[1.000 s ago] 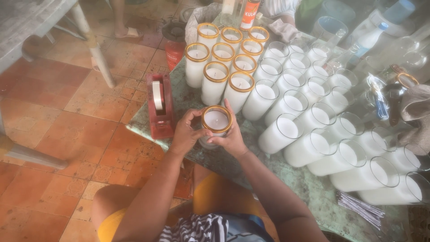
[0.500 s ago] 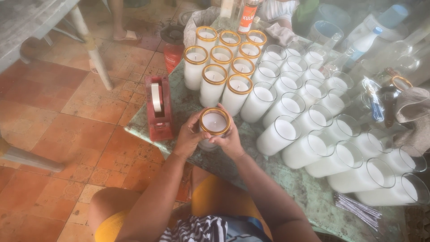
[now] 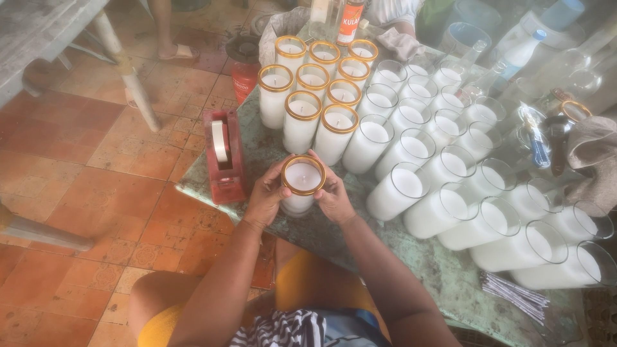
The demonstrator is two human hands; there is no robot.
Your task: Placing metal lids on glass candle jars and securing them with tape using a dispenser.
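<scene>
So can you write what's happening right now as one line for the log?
left hand: holds candle glass | right hand: holds same glass | gold band on rim | tape dispenser at left | plain candles at right

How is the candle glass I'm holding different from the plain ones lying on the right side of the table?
The held candle glass has a gold band around its rim; the plain candle glasses have bare clear rims. The held one stands upright between the left hand and right hand; the plain ones lean tilted in rows, untouched. Both kinds are clear glass filled with white wax.
</scene>
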